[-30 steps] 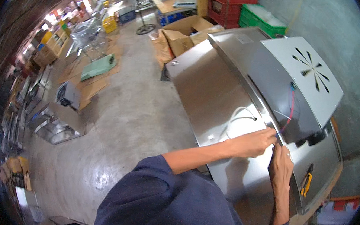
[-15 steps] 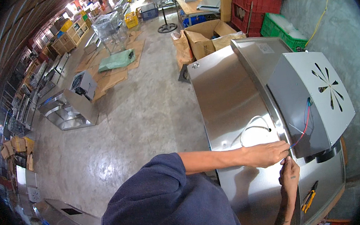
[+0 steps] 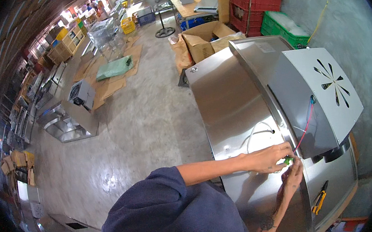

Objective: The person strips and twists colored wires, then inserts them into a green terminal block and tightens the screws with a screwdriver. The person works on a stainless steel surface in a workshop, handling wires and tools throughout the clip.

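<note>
I lean over a large stainless steel cabinet (image 3: 228, 99) that lies on the floor. My left hand (image 3: 267, 158) reaches across its panel from the left and pinches a small green connector (image 3: 288, 161) at the seam under a grey vented cover (image 3: 325, 90). My right hand (image 3: 294, 176) comes up from below, its fingertips closed on the same connector. A thin red wire (image 3: 305, 125) runs from the cover down to my fingers. Just above my left hand a white wire (image 3: 254, 133) loops out of a hole in the panel.
Yellow-handled pliers (image 3: 319, 197) lie on the steel panel at the right of my right forearm. Cardboard boxes (image 3: 199, 44) and red and green crates (image 3: 269, 2) stand beyond the cabinet. A steel frame (image 3: 69, 126) and a small grey unit (image 3: 81, 93) sit on the concrete floor at the left.
Both hands have stayed at the seam under the vented cover and drawn closer together. The green connector now shows between my fingertips. The view has shifted slightly.
</note>
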